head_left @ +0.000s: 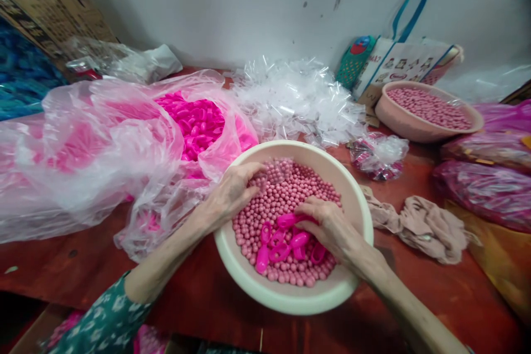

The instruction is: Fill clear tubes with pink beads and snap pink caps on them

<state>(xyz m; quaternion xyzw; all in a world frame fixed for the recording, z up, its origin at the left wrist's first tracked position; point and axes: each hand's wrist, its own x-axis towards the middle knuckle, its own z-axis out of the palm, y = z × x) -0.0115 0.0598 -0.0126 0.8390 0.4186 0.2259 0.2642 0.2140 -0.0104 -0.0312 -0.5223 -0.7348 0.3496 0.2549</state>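
A cream basin (pixel 352 199) in front of me is filled with small pink balls (pixel 290 188). Several bright pink plastic pieces (pixel 282 243) lie on top of the balls at the near side. My left hand (pixel 230 193) reaches over the basin's left rim and holds a small clear plastic bag (pixel 271 174) against the balls. My right hand (pixel 329 227) rests on the balls at the right, its fingers closed on one pink plastic piece (pixel 290 220).
A big clear bag of pink plastic pieces (pixel 194 121) lies at the left. A heap of small clear bags (pixel 294 94) is behind the basin. A second basin of pink balls (pixel 427 110), a beige cloth (pixel 423 224), filled packets (pixel 485 188) and a tote bag (pixel 398 61) are at the right.
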